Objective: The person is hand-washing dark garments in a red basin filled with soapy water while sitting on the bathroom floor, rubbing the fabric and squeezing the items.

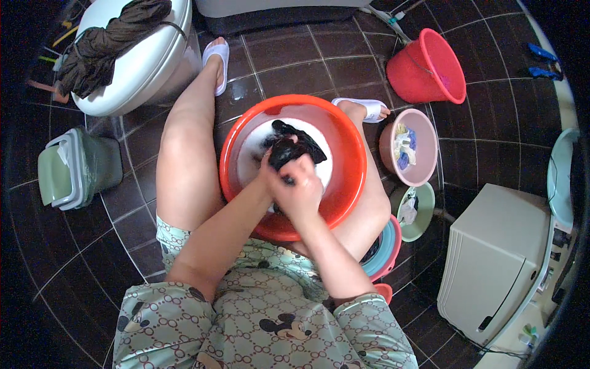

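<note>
Between the person's legs stands a large orange-red plastic basin with white suds inside. A wet black cloth is bunched over the suds, part of it spread toward the right. My right hand is closed on the cloth, with a dark bit showing between the fingers. My left hand grips the same cloth close against the right one, its fingers partly hidden behind the cloth and the other hand. Both hands are slightly blurred.
A red bucket, a pink basin and a green basin with cloths stand at the right, near a beige cabinet. Dark fabric lies on the white toilet lid. A lidded bin stands at the left.
</note>
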The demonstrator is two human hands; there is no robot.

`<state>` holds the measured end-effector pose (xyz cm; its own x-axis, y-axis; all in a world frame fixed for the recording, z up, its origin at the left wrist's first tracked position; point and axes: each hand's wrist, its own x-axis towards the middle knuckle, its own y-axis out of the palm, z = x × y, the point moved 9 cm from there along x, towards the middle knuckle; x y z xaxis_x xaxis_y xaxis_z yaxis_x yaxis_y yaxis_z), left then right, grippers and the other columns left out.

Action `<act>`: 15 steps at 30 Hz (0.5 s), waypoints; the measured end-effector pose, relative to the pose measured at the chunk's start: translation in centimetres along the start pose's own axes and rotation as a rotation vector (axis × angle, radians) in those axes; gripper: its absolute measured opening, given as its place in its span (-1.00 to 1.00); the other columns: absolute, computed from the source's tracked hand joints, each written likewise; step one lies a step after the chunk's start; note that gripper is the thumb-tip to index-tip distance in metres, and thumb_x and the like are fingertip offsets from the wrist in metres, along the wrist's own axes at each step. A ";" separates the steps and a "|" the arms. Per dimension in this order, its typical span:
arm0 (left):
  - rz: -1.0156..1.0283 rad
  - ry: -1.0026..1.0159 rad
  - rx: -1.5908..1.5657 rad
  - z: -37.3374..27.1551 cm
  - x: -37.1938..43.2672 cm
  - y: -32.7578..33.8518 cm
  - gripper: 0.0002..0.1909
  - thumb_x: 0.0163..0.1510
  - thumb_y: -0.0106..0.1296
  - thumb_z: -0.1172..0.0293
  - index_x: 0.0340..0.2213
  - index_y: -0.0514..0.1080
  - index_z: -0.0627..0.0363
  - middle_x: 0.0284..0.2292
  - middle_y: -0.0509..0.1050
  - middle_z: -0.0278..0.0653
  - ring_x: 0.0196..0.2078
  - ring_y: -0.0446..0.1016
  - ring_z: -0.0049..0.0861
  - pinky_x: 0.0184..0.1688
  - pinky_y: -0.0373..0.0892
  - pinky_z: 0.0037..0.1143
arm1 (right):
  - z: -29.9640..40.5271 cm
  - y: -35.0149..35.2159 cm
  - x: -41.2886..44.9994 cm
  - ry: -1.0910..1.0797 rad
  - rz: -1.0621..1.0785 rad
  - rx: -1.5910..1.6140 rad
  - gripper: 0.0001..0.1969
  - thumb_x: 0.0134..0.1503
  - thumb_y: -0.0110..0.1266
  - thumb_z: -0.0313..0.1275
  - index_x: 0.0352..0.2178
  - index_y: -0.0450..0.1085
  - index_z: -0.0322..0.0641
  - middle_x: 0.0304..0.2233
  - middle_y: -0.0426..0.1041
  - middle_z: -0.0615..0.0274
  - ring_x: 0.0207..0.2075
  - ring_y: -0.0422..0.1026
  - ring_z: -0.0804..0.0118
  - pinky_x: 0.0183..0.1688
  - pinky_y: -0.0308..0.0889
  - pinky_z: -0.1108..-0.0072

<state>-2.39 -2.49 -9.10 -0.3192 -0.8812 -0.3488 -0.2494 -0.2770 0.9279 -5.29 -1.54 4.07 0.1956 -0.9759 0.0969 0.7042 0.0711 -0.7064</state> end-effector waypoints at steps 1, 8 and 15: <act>-0.272 0.202 0.444 -1.8 -0.7 -2.4 -0.72 0.08 -0.20 0.18 -0.29 0.39 0.03 -0.45 0.44 -0.32 -0.49 0.41 -0.53 -0.51 0.34 -0.49 | -2.2 0.0 1.2 0.051 -0.088 -0.054 -0.83 -0.10 0.24 -0.32 -0.57 0.45 -0.18 -0.61 0.30 0.20 -0.55 0.37 0.17 -0.41 0.33 0.50; -0.837 0.156 0.459 -2.6 -1.7 -4.3 -0.66 -0.04 0.06 0.26 -0.19 0.39 0.06 -0.38 0.44 -0.31 -0.41 0.40 -0.52 -0.54 0.33 -0.52 | -18.5 2.0 4.0 0.584 -0.030 0.323 -0.55 0.14 0.03 -0.11 -0.62 0.42 -0.33 -0.67 0.30 0.44 -0.57 0.22 0.52 -0.44 0.20 0.63; -0.876 0.191 0.863 -3.9 3.6 -8.9 -0.38 -0.11 0.19 0.26 -0.04 0.23 0.24 -0.24 0.43 -0.16 -0.29 0.43 -0.42 -0.41 0.40 -0.50 | -19.8 5.3 4.9 0.206 0.009 0.024 -0.44 -0.11 0.23 -0.35 -0.04 0.26 -0.17 -0.16 0.36 -0.04 -0.11 0.37 0.04 -0.03 0.28 0.39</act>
<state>2.27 -4.76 -18.06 0.3783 -0.5885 -0.7145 -0.8531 -0.5212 -0.0223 -14.13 -10.03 -13.05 0.0601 -0.9966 -0.0569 0.7196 0.0828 -0.6895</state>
